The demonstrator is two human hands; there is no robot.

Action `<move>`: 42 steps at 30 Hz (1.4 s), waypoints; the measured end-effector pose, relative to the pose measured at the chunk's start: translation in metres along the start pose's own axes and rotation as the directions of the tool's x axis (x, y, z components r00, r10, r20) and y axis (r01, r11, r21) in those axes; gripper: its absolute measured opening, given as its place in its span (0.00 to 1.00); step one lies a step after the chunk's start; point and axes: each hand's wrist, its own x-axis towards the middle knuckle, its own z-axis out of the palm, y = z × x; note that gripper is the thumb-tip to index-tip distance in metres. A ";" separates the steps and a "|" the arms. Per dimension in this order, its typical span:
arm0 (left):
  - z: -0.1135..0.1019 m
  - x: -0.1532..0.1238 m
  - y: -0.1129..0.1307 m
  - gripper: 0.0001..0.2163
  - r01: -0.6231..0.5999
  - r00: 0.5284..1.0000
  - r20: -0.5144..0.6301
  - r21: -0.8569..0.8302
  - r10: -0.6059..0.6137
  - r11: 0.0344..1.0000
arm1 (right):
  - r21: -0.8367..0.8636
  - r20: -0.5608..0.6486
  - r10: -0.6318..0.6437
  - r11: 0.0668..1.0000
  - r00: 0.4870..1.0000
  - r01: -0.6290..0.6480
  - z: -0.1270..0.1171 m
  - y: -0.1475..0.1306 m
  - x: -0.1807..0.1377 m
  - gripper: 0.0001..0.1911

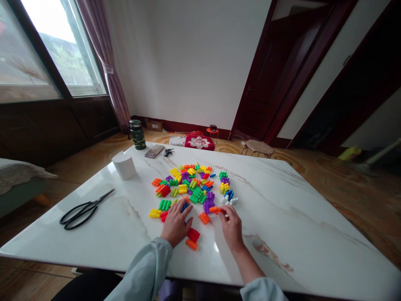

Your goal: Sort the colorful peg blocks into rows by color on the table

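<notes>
My right hand (232, 228) is closed in a pinch on an orange plastic toy piece (214, 210), held over the table beside another orange piece (204, 218). My left hand (177, 223) lies over the near edge of a loose pile of colourful toy pieces (198, 195), its fingers apart and partly covering some blue ones. Close to its wrist are a red piece (193, 235) and an orange piece (191, 244). Right of the pile, small clusters run in a line: green (223, 175), purple (225, 181), yellow (224, 188), blue (229, 194) and white (230, 201).
Black-handled scissors (87, 210) lie on the left of the marble-patterned table (297, 217). Farther back stand a white paper roll (124, 166) and a camouflage flask (138, 135), near a phone (154, 151) and keys (168, 152). A stool (258, 147) is beyond the far edge.
</notes>
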 end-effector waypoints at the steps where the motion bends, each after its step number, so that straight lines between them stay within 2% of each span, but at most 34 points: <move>1: 0.000 0.000 0.000 0.18 -0.001 1.000 0.002 0.005 0.001 1.000 | -0.033 -0.025 0.029 0.999 0.999 -0.030 -0.011 0.013 0.000 0.09; 4: 0.000 0.000 0.000 0.18 -0.002 1.000 0.005 0.008 0.002 1.000 | -0.133 -0.067 0.094 0.986 0.993 -0.102 -0.033 0.045 -0.001 0.12; 8: 0.000 -0.001 0.000 0.18 -0.001 1.000 0.006 0.014 0.001 1.000 | -0.167 -0.074 0.129 0.976 0.989 -0.140 -0.034 0.060 -0.002 0.14; 14: 0.000 -0.001 0.000 0.18 -0.007 1.000 -0.004 0.011 0.007 1.000 | -0.196 -0.105 0.187 0.959 0.977 -0.205 -0.020 0.055 -0.001 0.16; 26: -0.003 0.000 0.003 0.17 0.007 1.000 -0.001 0.006 -0.007 1.000 | -0.262 -0.122 0.221 0.933 0.968 -0.246 -0.017 0.055 0.003 0.17; 42: -0.003 0.001 0.002 0.17 0.010 1.000 0.019 0.008 -0.010 1.000 | -0.267 -0.166 0.137 0.947 0.977 -0.178 -0.015 0.053 0.006 0.14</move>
